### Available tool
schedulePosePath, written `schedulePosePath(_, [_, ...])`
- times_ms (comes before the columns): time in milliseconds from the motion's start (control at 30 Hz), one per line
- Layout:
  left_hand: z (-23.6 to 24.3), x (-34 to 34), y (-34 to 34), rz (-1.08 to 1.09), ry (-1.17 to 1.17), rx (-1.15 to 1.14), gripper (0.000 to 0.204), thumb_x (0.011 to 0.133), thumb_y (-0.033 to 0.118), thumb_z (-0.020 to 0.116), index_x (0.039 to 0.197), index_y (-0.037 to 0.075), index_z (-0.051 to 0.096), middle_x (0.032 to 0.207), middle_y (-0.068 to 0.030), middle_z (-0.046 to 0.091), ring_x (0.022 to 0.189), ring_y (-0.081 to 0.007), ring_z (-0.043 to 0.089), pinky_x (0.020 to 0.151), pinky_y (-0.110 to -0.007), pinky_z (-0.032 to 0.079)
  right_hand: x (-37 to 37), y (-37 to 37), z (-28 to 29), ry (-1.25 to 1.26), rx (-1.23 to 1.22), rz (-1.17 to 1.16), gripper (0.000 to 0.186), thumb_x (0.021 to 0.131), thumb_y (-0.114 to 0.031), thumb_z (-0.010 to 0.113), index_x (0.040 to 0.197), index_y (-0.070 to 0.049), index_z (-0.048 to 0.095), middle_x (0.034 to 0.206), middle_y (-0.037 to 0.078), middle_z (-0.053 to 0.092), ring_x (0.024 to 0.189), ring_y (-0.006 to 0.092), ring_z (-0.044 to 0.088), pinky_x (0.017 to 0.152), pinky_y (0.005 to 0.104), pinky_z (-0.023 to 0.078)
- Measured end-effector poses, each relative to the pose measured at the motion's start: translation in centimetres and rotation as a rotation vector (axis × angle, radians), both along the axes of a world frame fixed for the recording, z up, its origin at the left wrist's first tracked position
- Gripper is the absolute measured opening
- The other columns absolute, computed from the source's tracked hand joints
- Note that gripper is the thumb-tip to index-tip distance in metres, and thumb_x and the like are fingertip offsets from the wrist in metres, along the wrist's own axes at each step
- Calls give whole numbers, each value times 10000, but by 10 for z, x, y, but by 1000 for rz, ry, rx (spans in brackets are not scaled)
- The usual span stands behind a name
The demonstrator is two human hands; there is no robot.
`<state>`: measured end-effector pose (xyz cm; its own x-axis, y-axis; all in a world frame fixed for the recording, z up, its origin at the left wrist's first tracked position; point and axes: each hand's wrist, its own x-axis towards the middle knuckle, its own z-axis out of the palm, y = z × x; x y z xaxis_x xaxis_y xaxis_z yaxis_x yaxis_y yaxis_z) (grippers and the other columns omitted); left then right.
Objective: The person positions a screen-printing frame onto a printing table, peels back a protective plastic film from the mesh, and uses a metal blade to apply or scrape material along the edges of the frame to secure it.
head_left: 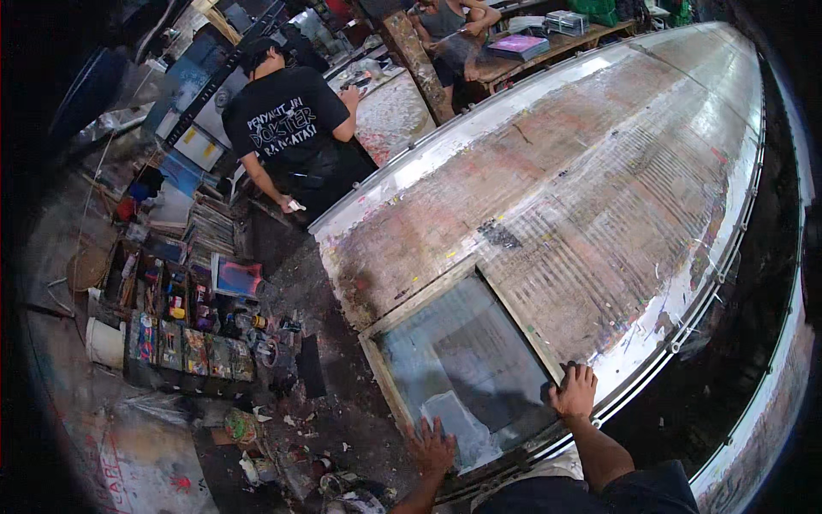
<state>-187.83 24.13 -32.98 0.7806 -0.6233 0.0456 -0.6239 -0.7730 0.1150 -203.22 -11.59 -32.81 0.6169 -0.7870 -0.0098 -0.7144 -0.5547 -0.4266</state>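
Note:
A wooden-framed printing screen [428, 301] with grey mesh lies flat at the near end of a long ink-stained printing table [591, 180]. My right hand [574, 391] rests on the frame's right corner, fingers curled over the wood. My left hand [431, 445] presses with spread fingers on the near left edge of the frame. A pale patch [458, 424] shows on the mesh between my hands.
A person in a black printed shirt [287, 128] stands at the table's far left corner. Another person [454, 26] sits at a wooden bench beyond. Shelves with ink pots and jars [188, 325] stand on the littered floor at left. A white bucket [104, 343] sits nearby.

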Motion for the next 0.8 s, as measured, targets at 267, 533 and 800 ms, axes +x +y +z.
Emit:
schedulePosePath(267, [-2,-1,-4,144,149,251,632,1042,517,531,1608,243,461,1675,-142,368,1550,-545,183,1072,-853,289,0,-1,2,63,1,-10,646,764,-413,761,1256,-25,606,1235,217,530,1285,409,474,1138,538,355])
schedulePosePath(533, [-4,-2,-2,81,68,214,653,1032,524,543,1596,201,482,1674,-170,365,1566,-549,140,1078,-854,280,0,-2,2,52,21,-8,686,757,-414,744,1303,-25,600,1261,209,533,1274,404,477,1123,532,363])
schedulePosePath(800, [-4,-2,-1,79,42,176,646,1009,498,574,1568,179,519,1584,-218,464,1544,-568,186,1107,-823,252,-1,-1,-4,48,-7,-6,681,757,-409,731,1318,-44,604,1233,198,540,1243,392,488,1097,524,375])
